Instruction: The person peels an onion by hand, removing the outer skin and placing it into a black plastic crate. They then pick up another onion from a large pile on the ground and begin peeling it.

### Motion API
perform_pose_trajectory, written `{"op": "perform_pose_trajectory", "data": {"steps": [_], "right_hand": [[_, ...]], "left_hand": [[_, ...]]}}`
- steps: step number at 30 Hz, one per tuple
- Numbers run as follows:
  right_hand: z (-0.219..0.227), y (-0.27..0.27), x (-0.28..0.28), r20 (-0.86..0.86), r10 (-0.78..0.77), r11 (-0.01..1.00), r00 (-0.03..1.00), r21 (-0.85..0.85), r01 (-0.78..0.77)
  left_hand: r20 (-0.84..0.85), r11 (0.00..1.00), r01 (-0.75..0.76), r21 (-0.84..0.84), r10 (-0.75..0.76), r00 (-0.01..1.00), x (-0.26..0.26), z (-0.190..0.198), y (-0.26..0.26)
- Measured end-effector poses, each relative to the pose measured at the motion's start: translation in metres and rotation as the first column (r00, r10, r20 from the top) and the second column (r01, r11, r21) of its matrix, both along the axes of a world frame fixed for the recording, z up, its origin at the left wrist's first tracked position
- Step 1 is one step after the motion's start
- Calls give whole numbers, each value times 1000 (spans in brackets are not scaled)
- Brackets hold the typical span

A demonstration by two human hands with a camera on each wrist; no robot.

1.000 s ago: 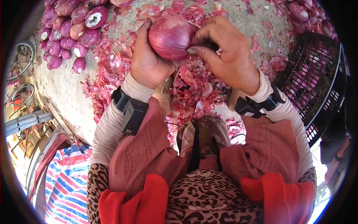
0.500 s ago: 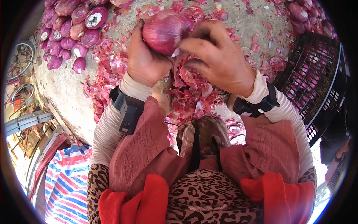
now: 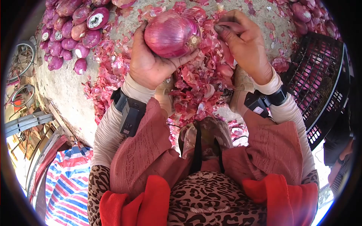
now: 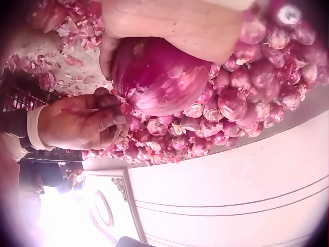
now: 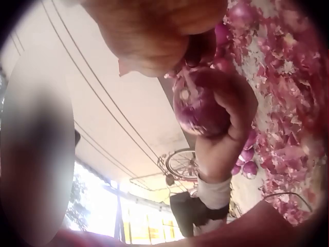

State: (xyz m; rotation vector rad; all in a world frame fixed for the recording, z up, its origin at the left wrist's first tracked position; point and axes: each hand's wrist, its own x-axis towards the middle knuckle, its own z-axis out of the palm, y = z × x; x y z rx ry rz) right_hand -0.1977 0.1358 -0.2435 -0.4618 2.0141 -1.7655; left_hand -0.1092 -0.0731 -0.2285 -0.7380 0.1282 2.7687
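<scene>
A large red onion (image 3: 171, 34) lies in my left hand (image 3: 151, 67), which grips it from below with the thumb up along its left side. Its pale, tufted end faces right. To the right of the onion and apart from it, my right hand (image 3: 247, 47) has its fingers bent toward the thumb. From that hand hangs a strip of onion skin (image 3: 227, 55), pinched at the fingertips. The left wrist view shows the glossy purple side of the onion (image 4: 159, 77), with the right hand (image 4: 82, 123) just past its end.
Loose onion skins (image 3: 196, 88) litter the concrete floor (image 3: 68, 90) between the feet. A heap of red onions (image 3: 68, 34) is at the upper left, with more onions (image 3: 307, 15) at the upper right. The black plastic crate (image 3: 315, 75) on the right contains onions. A striped sheet (image 3: 68, 180) lies lower left.
My right hand worked at the onion's right end, then pulled away to the right with a strip of skin. The left hand shifted slightly left and turned the onion, exposing its tufted end.
</scene>
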Motion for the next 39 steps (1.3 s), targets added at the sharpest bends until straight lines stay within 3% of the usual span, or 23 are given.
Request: {"op": "perform_pose_trajectory", "data": {"steps": [1,2,4,5,7,9,11,15,17,19,21,26,28,34,37,39], "right_hand": [[-8,3,-3,-206,40,993,978,114,-17],[-5,3,-2,-207,40,993,977,113,-17],[4,2,2,-419,114,971,901,238,-12],[7,2,4,-419,114,971,901,238,-12],[12,-2,7,-349,199,978,916,134,-162],[20,-8,13,-366,211,977,906,107,-184],[19,-11,16,-383,224,975,896,81,-209],[6,-11,19,-144,167,979,975,-93,-181],[5,-11,19,-52,163,973,985,-157,-169],[8,-11,20,148,186,917,971,-380,-118],[14,-11,19,169,194,910,966,-399,-114],[20,-10,18,159,198,910,967,-398,-121],[20,-11,20,241,149,905,959,-424,-34],[17,-9,19,404,147,877,903,-476,70],[16,-8,19,420,158,866,894,-494,79],[15,-6,16,340,151,901,928,-434,12]], "left_hand": [[-1,1000,0,0,0,1000,0,1,0],[25,1000,21,-5,-21,999,0,3,2],[50,999,42,-10,-41,998,-1,4,2],[32,999,50,-11,-49,998,0,3,2],[14,998,59,-11,-59,998,1,-1,0],[-25,994,24,110,-21,999,-1,-5,0],[5,999,22,33,-22,1000,-2,-3,3],[135,978,60,-198,-34,990,-4,13,15],[130,981,65,-181,-41,991,-4,15,16],[122,984,69,-165,-49,991,-3,14,15],[18,997,77,27,-78,997,-1,10,11],[-5,990,72,120,-72,997,0,8,11],[-14,986,78,147,-77,997,2,5,13],[23,993,116,7,-116,993,1,10,21],[44,994,106,-40,-105,994,0,13,22],[40,973,124,-194,-118,992,-3,17,22]]}}
